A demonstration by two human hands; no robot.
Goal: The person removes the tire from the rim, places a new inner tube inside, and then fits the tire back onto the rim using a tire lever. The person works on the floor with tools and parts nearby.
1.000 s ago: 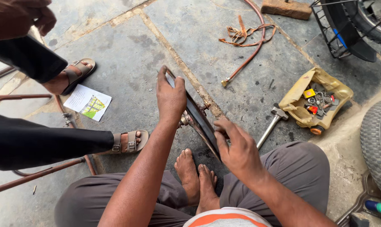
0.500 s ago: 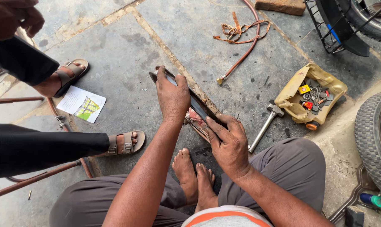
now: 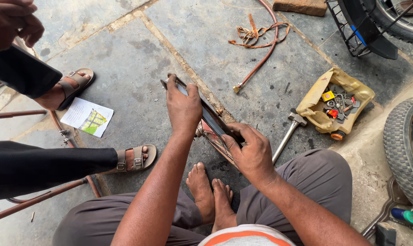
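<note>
Hands at both ends: left hand clamps its fingers over the far end of the dark tyre strip, right hand pinches the near end, holding it taut above the stone floor. Hammer lies just beside, tool tray near.

Grey stone-slab floor w/ dirty joints running diag., and lots sitting on it: white-green leaflet at left, frayed orange strap tangled w/ a thin reddish hose up top, brick at the top edge. Right side now — cut-open yellow container full of small bits, metal hammer just beside it, tyre at the far right edge. Bottom right, a green-capped bottle; lower left, rusty pipe frame resting on the slabs.
</note>
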